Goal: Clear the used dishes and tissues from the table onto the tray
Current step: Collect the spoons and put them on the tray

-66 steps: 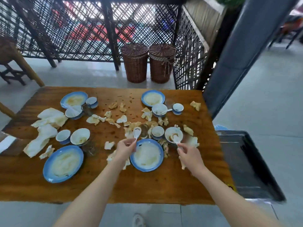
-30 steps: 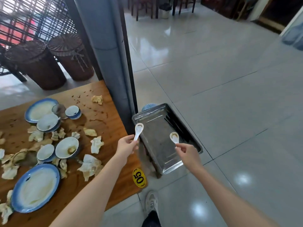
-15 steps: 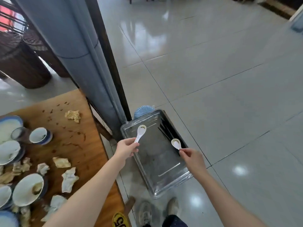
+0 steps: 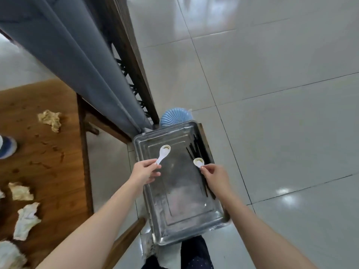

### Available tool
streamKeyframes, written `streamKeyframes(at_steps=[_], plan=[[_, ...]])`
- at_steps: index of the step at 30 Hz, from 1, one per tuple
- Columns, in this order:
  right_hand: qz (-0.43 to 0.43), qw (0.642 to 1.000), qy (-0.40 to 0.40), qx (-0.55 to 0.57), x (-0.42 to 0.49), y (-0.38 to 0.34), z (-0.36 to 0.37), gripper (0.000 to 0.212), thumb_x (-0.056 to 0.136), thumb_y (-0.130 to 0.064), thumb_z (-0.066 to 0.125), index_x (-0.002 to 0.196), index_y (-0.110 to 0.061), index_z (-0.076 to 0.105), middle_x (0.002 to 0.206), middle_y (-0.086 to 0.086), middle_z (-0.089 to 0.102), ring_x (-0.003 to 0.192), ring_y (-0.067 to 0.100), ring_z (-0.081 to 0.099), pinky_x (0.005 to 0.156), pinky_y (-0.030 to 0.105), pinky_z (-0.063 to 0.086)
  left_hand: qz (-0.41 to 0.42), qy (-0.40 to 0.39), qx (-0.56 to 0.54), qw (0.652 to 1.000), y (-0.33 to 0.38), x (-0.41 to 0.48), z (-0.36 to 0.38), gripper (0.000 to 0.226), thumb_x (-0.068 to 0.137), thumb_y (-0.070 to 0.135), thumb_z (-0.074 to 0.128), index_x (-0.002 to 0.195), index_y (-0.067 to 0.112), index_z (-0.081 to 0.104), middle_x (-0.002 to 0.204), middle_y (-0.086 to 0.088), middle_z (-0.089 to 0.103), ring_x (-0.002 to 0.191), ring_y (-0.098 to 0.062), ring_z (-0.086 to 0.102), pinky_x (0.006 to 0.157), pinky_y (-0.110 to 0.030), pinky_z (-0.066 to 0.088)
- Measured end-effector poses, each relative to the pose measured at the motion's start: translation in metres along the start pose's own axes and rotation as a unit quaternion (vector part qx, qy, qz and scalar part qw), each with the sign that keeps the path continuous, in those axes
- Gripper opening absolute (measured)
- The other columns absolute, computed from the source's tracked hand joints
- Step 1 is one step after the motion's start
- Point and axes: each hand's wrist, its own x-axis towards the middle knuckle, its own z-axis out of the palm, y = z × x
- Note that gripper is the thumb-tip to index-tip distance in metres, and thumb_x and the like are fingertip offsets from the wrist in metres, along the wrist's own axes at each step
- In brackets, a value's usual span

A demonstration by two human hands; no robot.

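A steel tray (image 4: pixel 186 220) stands low beside the wooden table (image 4: pixel 48 167), right below me. Both my hands hover over it. My left hand (image 4: pixel 144 172) pinches the handle of a white soup spoon (image 4: pixel 164 152) above the tray's far left part. My right hand (image 4: pixel 214 177) pinches a second white spoon (image 4: pixel 198 162) above the tray's right side. Several black chopsticks (image 4: pixel 198 164) lie along the tray's right edge. Crumpled used tissues (image 4: pixel 26 220) are scattered on the table at the left, and the edge of a blue-rimmed cup (image 4: pixel 6 147) shows at the far left.
A grey column (image 4: pixel 81 61) and a dark wooden post (image 4: pixel 124 45) rise between table and tray. A blue ribbed dish (image 4: pixel 173 116) sits past the tray's far end. Glossy tiled floor (image 4: pixel 281 113) spreads to the right. My leg (image 4: pixel 196 253) is under the tray's near end.
I have turned from the table to the tray, carrying a spoon in each hand. Both hands have come lower and closer over the tray; the plates and bowls have slid out of view.
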Motion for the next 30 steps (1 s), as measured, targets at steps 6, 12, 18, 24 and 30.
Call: streamKeyframes(at_steps=[6, 12, 18, 24, 30], plan=[[0.002, 1.000, -0.022, 0.006, 0.055, 0.023, 0.018, 0.022, 0.092, -0.020, 0.053, 0.101, -0.017, 0.072, 0.078, -0.013, 0.065, 0.080, 0.009, 0.063, 0.069, 0.023, 0.046, -0.023, 0.007, -0.031, 0.999, -0.011, 0.044, 0.038, 0.015, 0.098, 0.014, 0.054, 0.095, 0.024, 0.064, 0.087, 0.003, 0.070, 0.067, -0.014, 0.064, 0.062, -0.025, 0.044], [0.003, 1.000, -0.022, 0.012, 0.096, 0.049, 0.044, 0.026, 0.094, -0.018, 0.052, 0.113, -0.016, 0.069, 0.102, -0.004, 0.071, 0.095, 0.011, 0.064, 0.083, 0.027, 0.049, -0.035, 0.007, -0.056, 0.998, -0.032, 0.078, 0.067, 0.015, 0.097, 0.013, 0.054, 0.099, 0.024, 0.065, 0.089, 0.003, 0.070, 0.064, -0.010, 0.064, 0.058, -0.021, 0.044], [0.044, 0.998, -0.007, 0.038, 0.122, 0.086, 0.061, 0.026, 0.094, -0.013, 0.053, 0.116, -0.015, 0.067, 0.102, 0.000, 0.070, 0.092, 0.013, 0.064, 0.077, 0.021, 0.045, -0.057, -0.008, -0.096, 0.994, -0.055, 0.104, 0.089, 0.016, 0.096, 0.012, 0.056, 0.109, 0.017, 0.063, 0.091, 0.000, 0.070, 0.068, -0.014, 0.064, 0.057, -0.023, 0.044], [0.066, 0.997, -0.014, 0.044, 0.106, 0.119, 0.050, 0.022, 0.093, -0.015, 0.056, 0.111, -0.018, 0.068, 0.087, -0.010, 0.067, 0.081, 0.003, 0.063, 0.070, 0.015, 0.046, -0.065, -0.018, -0.081, 0.994, -0.064, 0.112, 0.113, 0.019, 0.096, 0.013, 0.056, 0.114, 0.015, 0.063, 0.090, 0.001, 0.070, 0.068, -0.014, 0.063, 0.060, -0.023, 0.044], [0.094, 0.994, -0.012, 0.059, 0.091, 0.144, 0.015, 0.019, 0.095, -0.013, 0.055, 0.107, -0.019, 0.067, 0.082, -0.008, 0.069, 0.073, 0.003, 0.066, 0.066, 0.016, 0.052, -0.054, -0.035, -0.071, 0.995, -0.055, 0.114, 0.141, 0.020, 0.097, 0.014, 0.055, 0.116, 0.017, 0.062, 0.091, 0.003, 0.070, 0.068, -0.012, 0.063, 0.060, -0.021, 0.045]])
